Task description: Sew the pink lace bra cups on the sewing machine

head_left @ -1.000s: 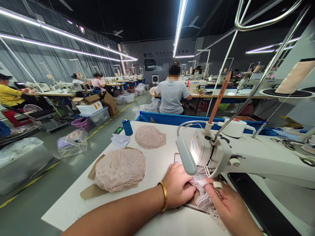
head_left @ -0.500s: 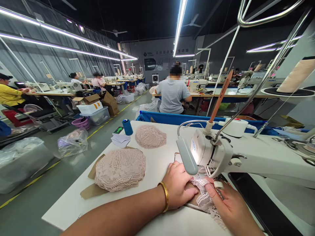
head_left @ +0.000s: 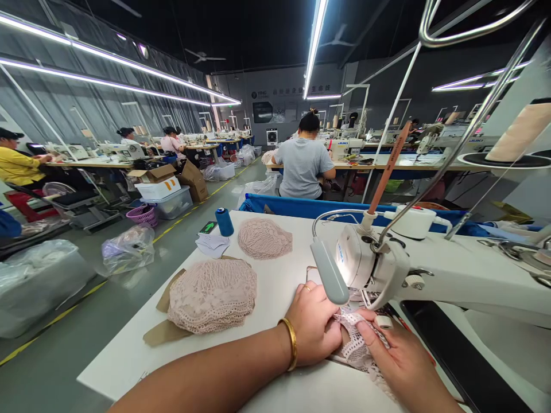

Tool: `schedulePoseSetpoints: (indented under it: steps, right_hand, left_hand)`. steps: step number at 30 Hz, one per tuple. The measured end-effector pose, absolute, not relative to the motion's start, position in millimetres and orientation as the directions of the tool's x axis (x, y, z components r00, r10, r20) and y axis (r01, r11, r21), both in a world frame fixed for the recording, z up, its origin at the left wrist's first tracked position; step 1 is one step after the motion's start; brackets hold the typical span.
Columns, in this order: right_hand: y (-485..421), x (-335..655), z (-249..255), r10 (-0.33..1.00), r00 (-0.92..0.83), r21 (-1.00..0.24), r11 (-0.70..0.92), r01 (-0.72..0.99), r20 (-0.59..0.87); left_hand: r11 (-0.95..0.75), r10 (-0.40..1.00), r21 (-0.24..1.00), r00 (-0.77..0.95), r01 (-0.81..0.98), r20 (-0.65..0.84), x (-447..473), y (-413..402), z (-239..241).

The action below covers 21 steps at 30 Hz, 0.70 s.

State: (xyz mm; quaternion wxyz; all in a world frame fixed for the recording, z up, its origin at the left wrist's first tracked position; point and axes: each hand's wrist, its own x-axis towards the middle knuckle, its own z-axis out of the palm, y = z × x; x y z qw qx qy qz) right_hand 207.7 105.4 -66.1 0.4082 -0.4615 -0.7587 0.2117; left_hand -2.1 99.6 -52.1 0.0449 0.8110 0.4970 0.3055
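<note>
Pinching the near edge of a lace piece between thumb and fingers, the right hand holds it at the sewing machine, while its loose end trails down beside that palm. The left hand lies on the other side of the lace, knuckles bent and thumb drawn in close; its fingertips touch the cloth, but whether they grip or merely press cannot be told. The lace runs between both hands, its far end passing beneath the machine head.

It should handle as very light, limp and stretchy, its open mesh easily snagged or pulled out of shape. The firmer scalloped border looks the better place to hold, with a broad, gentle pinch, and a flat palm would suit the rest.

A thin red object shows behind the right hand, too hidden to identify. Just beyond the left fingers hangs a grey lamp. Left of that hand, a thick lace stack rests on brown card; farther out come a smaller lace stack and a blue thread spool. Well past both hands sits a co-worker in grey.
</note>
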Motion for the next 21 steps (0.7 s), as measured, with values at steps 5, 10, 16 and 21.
schedulePoseSetpoints:
  steps: [5,10,16,21]
  right_hand:
    - [109,213,-69,0.801,-0.322,-0.608,0.594,0.526,0.504]
    - [112,224,-59,0.563,-0.571,-0.276,0.813,0.513,0.598]
    - [108,231,-44,0.390,-0.810,-0.033,0.908,0.419,0.438]
    - [106,232,-35,0.370,-0.784,-0.069,0.919,0.389,0.499]
  left_hand:
    - [-0.536,0.810,0.346,0.354,0.770,0.467,-6,99,-49]
    - [-0.664,0.731,0.272,0.530,0.697,0.430,-15,92,-52]
    - [-0.722,0.662,0.190,0.585,0.665,0.469,-22,80,-56]
    - [-0.758,0.628,0.159,0.642,0.633,0.440,-23,74,-45]
